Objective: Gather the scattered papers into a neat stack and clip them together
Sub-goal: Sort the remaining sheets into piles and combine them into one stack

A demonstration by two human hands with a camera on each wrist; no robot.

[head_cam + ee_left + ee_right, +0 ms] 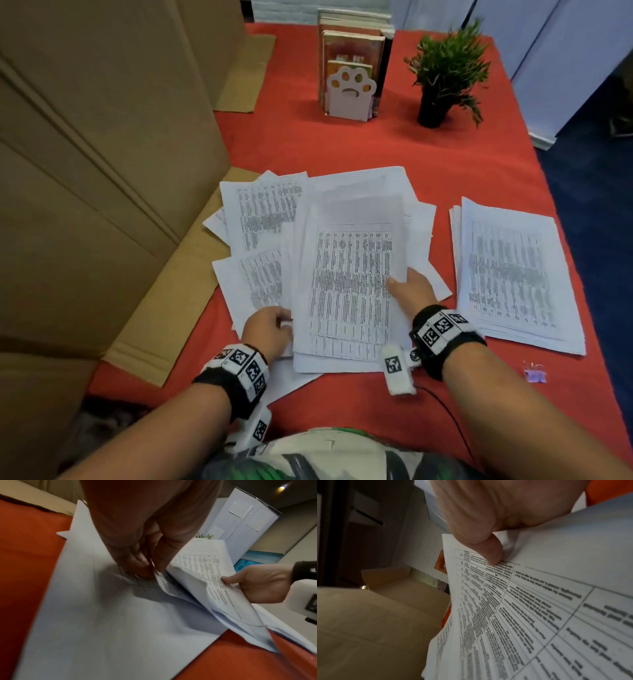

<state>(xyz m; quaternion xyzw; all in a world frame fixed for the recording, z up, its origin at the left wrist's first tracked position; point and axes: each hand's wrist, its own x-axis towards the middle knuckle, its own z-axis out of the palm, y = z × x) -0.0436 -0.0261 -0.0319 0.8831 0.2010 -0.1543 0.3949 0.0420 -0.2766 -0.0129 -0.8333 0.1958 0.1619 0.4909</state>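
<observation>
Printed white papers lie fanned and overlapping on the red table. My left hand pinches the near left edge of one sheet between thumb and fingers. My right hand grips the right edge of the top sheets, with its thumb pressed on the print and its fingers hidden beneath. In the left wrist view those sheets are lifted and bent in my right hand. A squared stack lies to the right. A small purple clip lies near the front right.
Big cardboard boxes wall off the left side, one flap reaching under the papers. A paw-shaped bookend with books and a potted plant stand at the back. The table's right edge drops to blue floor.
</observation>
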